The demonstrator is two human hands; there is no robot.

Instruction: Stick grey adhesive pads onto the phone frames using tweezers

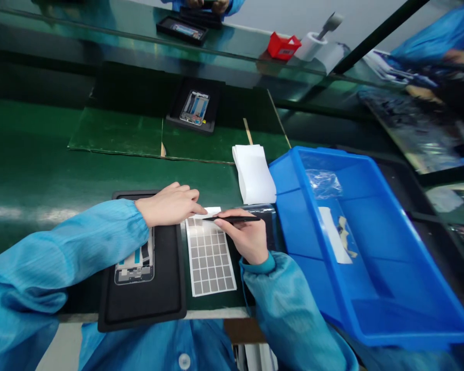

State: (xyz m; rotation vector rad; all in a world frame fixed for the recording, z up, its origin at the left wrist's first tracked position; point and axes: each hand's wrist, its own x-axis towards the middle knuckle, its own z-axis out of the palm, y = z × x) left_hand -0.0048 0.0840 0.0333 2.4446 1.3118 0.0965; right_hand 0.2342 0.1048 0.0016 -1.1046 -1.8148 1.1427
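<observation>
My right hand [249, 234] grips slim black tweezers [237, 219], their tip pointing left over the upper part of a white sheet of grey square stickers [212, 257]. At the top edge of that sheet, my left hand [172, 205] reaches in with its index finger stretched out, touching or just above the paper; its other fingers are loosely bent. Under my left forearm lies a black tray [166, 278], and in it an opened phone [135, 268] with its inner parts showing. My sleeve hides the phone's upper part.
A blue bin [305, 247] with plastic film and paper scraps stands at right. White folded paper [255, 175] lies beside it. Farther back, another black tray [174, 121] holds a phone [195, 107]. A raised glass shelf carries a red box [283, 47]. Co-workers sit beyond.
</observation>
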